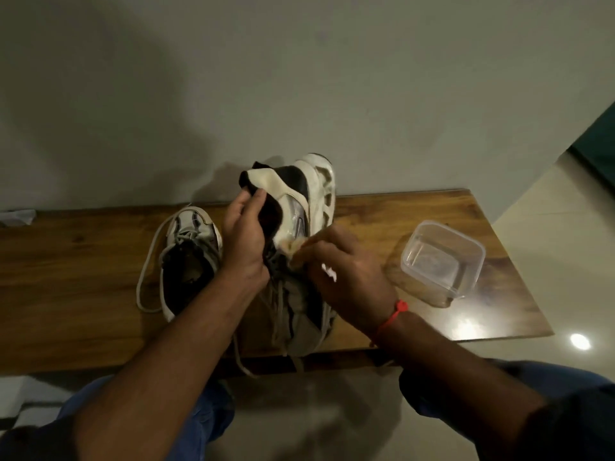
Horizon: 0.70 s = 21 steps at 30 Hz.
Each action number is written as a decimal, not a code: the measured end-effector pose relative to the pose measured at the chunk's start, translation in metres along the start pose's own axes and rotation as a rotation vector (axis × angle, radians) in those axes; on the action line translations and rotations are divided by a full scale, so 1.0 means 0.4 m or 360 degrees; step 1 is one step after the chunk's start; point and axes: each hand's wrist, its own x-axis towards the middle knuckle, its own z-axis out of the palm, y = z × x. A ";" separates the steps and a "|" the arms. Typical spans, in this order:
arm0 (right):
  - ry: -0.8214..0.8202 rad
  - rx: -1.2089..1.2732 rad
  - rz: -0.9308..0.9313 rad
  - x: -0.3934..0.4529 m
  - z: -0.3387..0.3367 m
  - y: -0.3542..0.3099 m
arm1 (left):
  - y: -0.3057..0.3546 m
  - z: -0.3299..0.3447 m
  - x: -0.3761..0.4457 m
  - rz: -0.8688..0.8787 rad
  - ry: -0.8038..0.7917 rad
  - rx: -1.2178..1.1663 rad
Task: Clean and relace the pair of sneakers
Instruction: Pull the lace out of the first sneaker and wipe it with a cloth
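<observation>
Our left hand (244, 234) is curled round the collar of the raised sneaker (299, 207), thumb and fingers gripping the dark lining at the heel opening and holding the shoe tipped up, heel away from us and toe resting toward the near edge of the table (83, 277). Our right hand (346, 277) is closed on a small tan wad, which we take for a cloth or sponge (294, 247), and presses it against the side of this sneaker, just right of where the left hand grips. A red thread band (394, 316) circles that wrist.

We judge that we are in the cleaning step, wiping the upper of this shoe; its laces (279, 314) are loose but threaded, trailing down over the table's near edge.

Left of the raised sneaker, just beside it, the other sneaker (189, 257) lies flat on the table, its lace (146, 277) looping out to the left. Right of the raised sneaker, near but apart, stands a clear plastic container (442, 257); it seems to hold a little water, though we cannot be sure.

Next we would need firm left-hand support while the cloth works along the side panel and sole, likely re-wetting at the container, before we turn to the laces.
</observation>
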 end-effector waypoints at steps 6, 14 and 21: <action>-0.0419 -0.0217 -0.0245 -0.051 0.059 -0.005 | -0.017 -0.039 0.032 -0.0017 0.0195 0.0070; -0.0174 -0.0056 -0.0036 -0.020 0.015 0.012 | -0.013 -0.032 0.038 -0.0171 0.0104 0.0046; 0.0051 0.0050 0.0335 0.011 -0.006 0.048 | -0.054 -0.008 0.005 -0.0275 -0.0003 0.0102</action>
